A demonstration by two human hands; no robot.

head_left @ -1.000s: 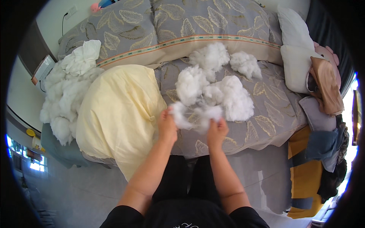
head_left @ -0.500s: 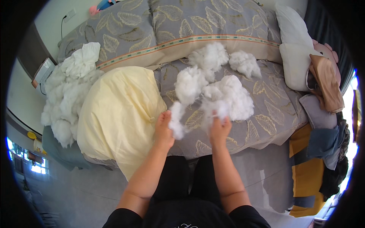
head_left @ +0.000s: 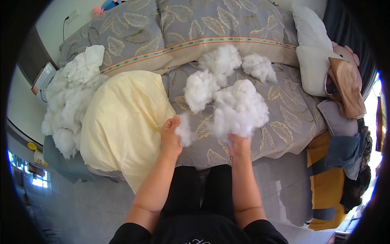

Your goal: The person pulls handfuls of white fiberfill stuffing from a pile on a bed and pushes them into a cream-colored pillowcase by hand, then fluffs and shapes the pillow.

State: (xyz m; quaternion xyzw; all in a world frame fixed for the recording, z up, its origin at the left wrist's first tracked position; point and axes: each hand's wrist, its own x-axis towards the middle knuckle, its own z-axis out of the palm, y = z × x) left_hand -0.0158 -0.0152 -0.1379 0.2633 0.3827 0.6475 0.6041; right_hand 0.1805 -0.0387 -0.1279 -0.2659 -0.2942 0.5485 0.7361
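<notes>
My left hand [head_left: 171, 135] is closed on a small tuft of white fibre stuffing [head_left: 185, 131], just right of a pale yellow fabric cover [head_left: 126, 118] that bulges on the sofa seat. My right hand [head_left: 239, 144] is closed on fluffy stuffing [head_left: 231, 124] at the near edge of a larger white clump [head_left: 243, 99]; its fingertips are partly hidden by the fibres. Beyond lie more loose clumps of stuffing [head_left: 201, 89], one of them [head_left: 259, 68] set apart at the right.
The grey leaf-patterned sofa [head_left: 288, 101] spans the scene. A big stuffing heap [head_left: 69, 101] with white cloth [head_left: 85, 63] lies left. At right are white pillows [head_left: 315, 69], brown fabric [head_left: 345, 87], a pink plush [head_left: 347, 53] and draped blue and mustard cloths [head_left: 329, 195].
My hands have moved farther apart, the right one shifting right and slightly nearer to me. The stuffing at my right hand now lies against the large clump.
</notes>
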